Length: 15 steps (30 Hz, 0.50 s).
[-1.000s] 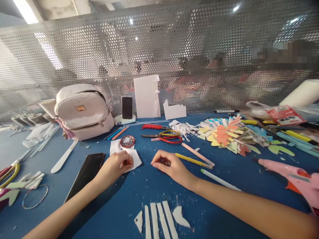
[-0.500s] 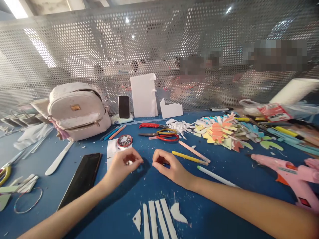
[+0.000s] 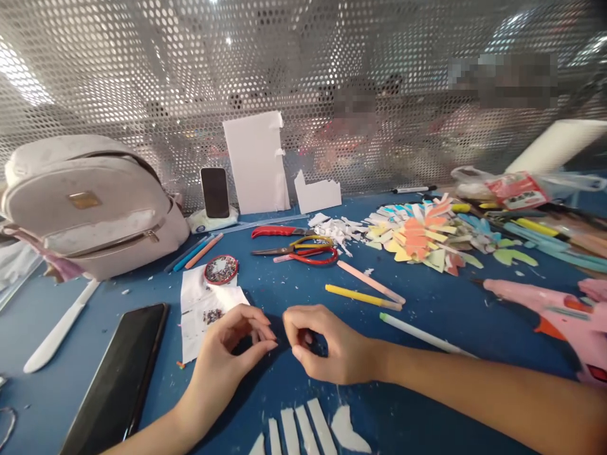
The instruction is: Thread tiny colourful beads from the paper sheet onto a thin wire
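Observation:
My left hand (image 3: 227, 354) hovers over the blue table, its fingers curled towards the thumb. Facing it across a narrow gap is my right hand (image 3: 334, 344), thumb and forefinger bent together in a ring. Whatever either hand pinches, if anything, is too small or hidden. Below them lie several white strips (image 3: 306, 430) in a row, with a white tail-shaped piece (image 3: 349, 431) to their right. Behind my left hand, a white paper sheet (image 3: 192, 322) bears a small heap of dark bits (image 3: 212, 315) and a round red-rimmed container (image 3: 221, 270) of speckled bits.
A large phone (image 3: 118, 366) and a white plastic knife (image 3: 61, 328) lie left. Behind are a pale backpack (image 3: 95, 208), red-handled scissors (image 3: 313, 253) and paper scraps (image 3: 417, 237). Several pens, including a yellow pen (image 3: 355, 295), and a pink glue gun (image 3: 535, 303) lie right. Perforated metal (image 3: 303, 63) stands behind.
The view has shifted down and closer. Both hands are slightly nearer to me, and my left fingers have loosened a little. The heap of dark bits on the paper now shows.

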Each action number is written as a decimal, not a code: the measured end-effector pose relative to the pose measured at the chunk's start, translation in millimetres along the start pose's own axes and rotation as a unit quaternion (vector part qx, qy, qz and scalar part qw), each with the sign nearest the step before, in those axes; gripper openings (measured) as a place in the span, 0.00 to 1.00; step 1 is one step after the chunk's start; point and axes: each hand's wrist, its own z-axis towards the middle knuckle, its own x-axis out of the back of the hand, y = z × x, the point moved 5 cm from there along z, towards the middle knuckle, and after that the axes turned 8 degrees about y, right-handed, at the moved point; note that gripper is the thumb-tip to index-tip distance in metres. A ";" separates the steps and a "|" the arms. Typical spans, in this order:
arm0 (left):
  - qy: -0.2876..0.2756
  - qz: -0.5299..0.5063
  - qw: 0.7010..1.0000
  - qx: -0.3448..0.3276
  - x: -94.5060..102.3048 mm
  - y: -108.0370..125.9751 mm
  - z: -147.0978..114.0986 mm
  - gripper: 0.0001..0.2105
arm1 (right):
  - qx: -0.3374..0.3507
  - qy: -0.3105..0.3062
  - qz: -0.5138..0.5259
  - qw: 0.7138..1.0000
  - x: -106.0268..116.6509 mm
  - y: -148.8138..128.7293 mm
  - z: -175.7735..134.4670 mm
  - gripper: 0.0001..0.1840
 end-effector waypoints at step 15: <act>0.007 0.063 0.997 -0.035 5.0 -2.7 -2.5 0.06 | -0.031 -0.070 0.034 0.996 -2.1 2.7 2.8 0.07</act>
